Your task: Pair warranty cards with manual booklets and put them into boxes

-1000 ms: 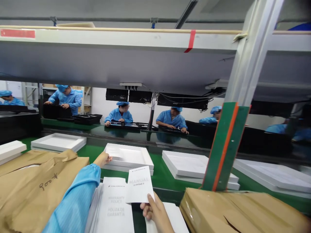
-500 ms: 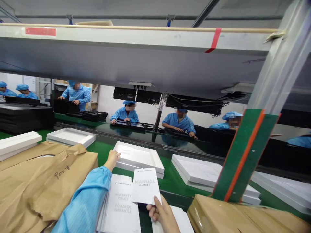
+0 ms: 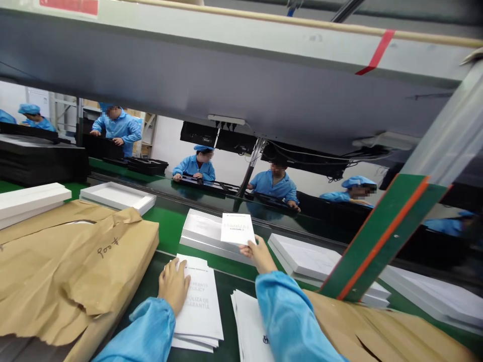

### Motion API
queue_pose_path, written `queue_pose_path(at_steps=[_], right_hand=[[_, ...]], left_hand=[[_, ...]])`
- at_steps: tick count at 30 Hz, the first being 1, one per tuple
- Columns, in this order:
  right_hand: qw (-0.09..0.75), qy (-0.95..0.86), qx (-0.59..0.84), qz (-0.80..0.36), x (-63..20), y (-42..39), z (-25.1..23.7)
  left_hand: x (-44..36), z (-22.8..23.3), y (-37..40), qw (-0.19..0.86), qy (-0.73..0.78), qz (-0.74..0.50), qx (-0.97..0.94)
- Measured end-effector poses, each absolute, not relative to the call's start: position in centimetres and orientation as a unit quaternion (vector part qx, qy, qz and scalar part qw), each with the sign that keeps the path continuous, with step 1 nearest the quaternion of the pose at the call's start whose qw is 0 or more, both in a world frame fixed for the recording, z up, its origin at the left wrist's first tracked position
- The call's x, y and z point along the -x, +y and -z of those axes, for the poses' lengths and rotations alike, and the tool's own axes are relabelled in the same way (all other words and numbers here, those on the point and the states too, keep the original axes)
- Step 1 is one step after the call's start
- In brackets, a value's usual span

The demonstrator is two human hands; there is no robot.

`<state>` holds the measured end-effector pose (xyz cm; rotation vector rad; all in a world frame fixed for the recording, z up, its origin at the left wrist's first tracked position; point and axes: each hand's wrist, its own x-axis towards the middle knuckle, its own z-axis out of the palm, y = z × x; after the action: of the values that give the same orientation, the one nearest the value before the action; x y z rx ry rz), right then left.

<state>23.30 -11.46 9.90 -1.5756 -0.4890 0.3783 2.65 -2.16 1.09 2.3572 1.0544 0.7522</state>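
Observation:
My right hand (image 3: 260,255) pinches the lower right corner of a white manual (image 3: 237,229), held out over an open white box (image 3: 204,226). The manual covers the right part of that box. My left hand (image 3: 174,286) lies on the upper left of a stack of warranty policy booklets (image 3: 204,306), its fingers slightly bent and apart. A second stack of white booklets (image 3: 247,322) sits below my right forearm, partly hidden by the sleeve.
A brown paper package (image 3: 75,271) stands at left, another brown package (image 3: 362,327) at right. More white boxes (image 3: 124,195) line the green belt (image 3: 166,229). A green post (image 3: 385,236) slants at right beneath an overhead shelf (image 3: 226,75). Several co-workers in blue (image 3: 194,168) work opposite.
My right hand has carried the manual forward and up over the white box. My left hand has come back from that box's edge onto the warranty booklets. The view has shifted.

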Motion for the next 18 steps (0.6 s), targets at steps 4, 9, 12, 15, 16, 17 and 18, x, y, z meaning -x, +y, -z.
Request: queue_pose_path(at_steps=[4, 9, 12, 15, 16, 17, 18], right_hand=[[0.632, -0.150, 0.734, -0.197, -27.2, -9.3, -9.9], [0.604, -0.112, 0.753, -0.236, -29.4, -9.0, -9.4], [0.594, -0.114, 0.759, -0.242, -29.8, -9.0, -9.3], [0.587, -0.126, 0.768, -0.224, -29.8, -9.3, -9.2], [0.584, -0.131, 0.772, -0.213, -29.8, -9.4, -9.3], [0.581, -0.137, 0.777, -0.202, -29.6, -9.7, -9.3], [0.576, -0.146, 0.781, -0.190, -29.4, -10.0, -9.5]], left_hand=[[-2.8, -1.0, -2.3, 0.193, 0.388, -0.250, -0.866], [-2.8, -0.7, -2.0, 0.183, 0.391, -0.247, -0.868], [-2.8, -0.6, -2.0, 0.181, 0.392, -0.244, -0.868], [-2.9, -0.6, -2.1, 0.181, 0.389, -0.244, -0.870], [-2.9, -0.6, -2.0, 0.182, 0.389, -0.243, -0.870], [-2.9, -0.6, -2.0, 0.184, 0.390, -0.243, -0.869], [-2.9, -0.7, -1.9, 0.186, 0.392, -0.244, -0.867]])
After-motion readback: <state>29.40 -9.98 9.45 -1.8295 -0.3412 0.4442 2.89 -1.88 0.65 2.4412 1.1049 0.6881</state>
